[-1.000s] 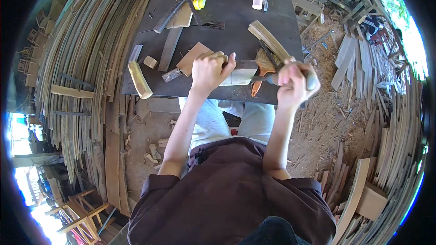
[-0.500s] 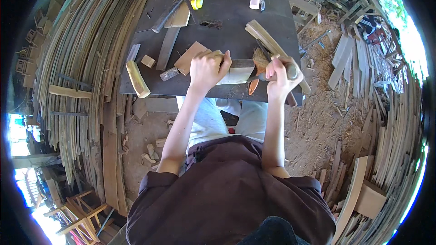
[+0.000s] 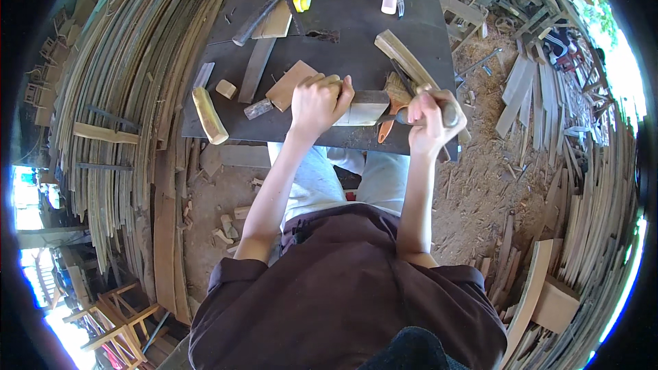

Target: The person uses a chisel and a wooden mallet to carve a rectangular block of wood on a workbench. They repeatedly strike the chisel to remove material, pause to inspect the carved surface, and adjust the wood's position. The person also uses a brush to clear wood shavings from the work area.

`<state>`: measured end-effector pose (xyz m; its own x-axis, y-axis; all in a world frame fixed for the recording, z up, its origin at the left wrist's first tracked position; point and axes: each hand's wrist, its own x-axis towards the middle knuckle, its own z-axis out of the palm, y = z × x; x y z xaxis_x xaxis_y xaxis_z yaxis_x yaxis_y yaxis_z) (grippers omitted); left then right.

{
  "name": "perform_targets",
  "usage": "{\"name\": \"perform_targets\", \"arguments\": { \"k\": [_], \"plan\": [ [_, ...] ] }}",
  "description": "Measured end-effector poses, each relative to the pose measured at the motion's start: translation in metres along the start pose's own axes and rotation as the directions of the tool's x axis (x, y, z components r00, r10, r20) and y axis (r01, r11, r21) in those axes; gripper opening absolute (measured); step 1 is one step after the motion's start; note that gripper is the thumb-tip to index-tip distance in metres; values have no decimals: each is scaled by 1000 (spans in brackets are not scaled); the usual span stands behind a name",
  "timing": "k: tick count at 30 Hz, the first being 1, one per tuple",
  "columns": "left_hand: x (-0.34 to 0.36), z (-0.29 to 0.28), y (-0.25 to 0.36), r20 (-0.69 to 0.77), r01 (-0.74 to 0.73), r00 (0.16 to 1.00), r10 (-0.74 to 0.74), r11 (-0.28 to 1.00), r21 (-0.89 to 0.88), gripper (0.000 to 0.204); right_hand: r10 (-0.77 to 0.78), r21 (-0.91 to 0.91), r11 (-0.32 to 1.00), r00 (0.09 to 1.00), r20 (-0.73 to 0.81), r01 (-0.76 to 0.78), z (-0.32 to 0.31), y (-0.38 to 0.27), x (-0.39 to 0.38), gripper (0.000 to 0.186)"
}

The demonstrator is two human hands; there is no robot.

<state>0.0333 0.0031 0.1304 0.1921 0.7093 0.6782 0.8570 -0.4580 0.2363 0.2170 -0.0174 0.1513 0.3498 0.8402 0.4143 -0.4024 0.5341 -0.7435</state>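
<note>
1. Here's the block [image 3: 364, 111], pale-faced and dark on top, lying near the worktop's [image 3: 356, 31] near edge, right in front of your body.
2. Your left hand [image 3: 319, 104] is on it, grip closed over the block's left end, fingers curled, fingertips hidden from view.
3. Over to your right hand [image 3: 430, 122]: that grip is wrapped around the tool [image 3: 449, 114], fist tight, the handle's end poking out on the right.
4. The tool's narrow end points left at the block's right end; whether it touches, you can't tell from here.
5. Just right of the block lies the brush [image 3: 386, 130], its orange handle slanting toward the near edge, the tool crossing above it.
6. Beyond that hand, the long wooden bar [image 3: 403, 53] runs at a slant.
7. Left side now: a brown board [image 3: 290, 84] just beside your left hand, then a chunk [image 3: 259, 109], a cube [image 3: 226, 89] and a yellowish stick [image 3: 209, 116].
8. At the far edge, a pale bottle [image 3: 390, 1]; down right, the floor [image 3: 473, 185] is strewn with chips.
</note>
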Motion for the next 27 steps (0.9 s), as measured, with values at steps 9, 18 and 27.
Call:
{"name": "perform_targets", "arguments": {
  "k": [9,18,27],
  "plan": [
    [0,1,0,-12,8,1000,-8,1000,13,39,26,-24,999,1000,-8,-27,4,6,-4,9],
    [2,4,-2,-6,28,1000,-28,1000,14,38,58,-26,998,998,3,-58,0,18,-5,10],
    [-1,5,-2,-13,1,1000,-1,1000,10,38,-43,49,998,995,-90,48,14,-49,6,12]
  ]
}}
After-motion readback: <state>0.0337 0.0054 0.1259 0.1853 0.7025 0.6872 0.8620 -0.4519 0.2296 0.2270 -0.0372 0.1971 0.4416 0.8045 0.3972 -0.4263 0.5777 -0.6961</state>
